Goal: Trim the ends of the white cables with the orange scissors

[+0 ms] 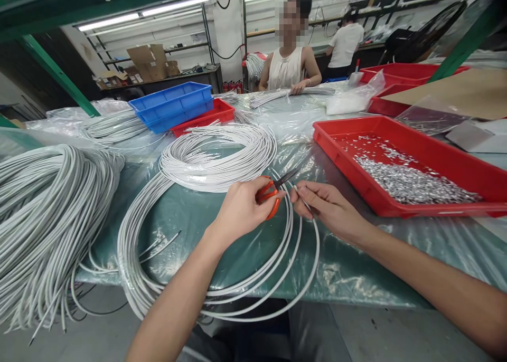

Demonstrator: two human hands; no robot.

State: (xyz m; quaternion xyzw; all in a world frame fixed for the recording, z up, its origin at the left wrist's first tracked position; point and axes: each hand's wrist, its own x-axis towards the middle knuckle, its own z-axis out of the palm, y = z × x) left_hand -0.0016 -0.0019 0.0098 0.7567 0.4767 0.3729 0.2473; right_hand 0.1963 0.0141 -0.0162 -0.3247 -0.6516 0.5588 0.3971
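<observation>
Holding scissors, cable, near tray (mark illegible)

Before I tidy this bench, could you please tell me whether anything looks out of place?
Yes, slightly: the thick pale cable bundle at left droops past the front edge of the table, its loose ends dangling unevenly. The cable coil also overhangs that edge.

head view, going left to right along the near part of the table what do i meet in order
Grey cable bundle, left hand, orange scissors held in it, right hand, near red tray. The cable coils are left out, as they overlap the hands.
</observation>
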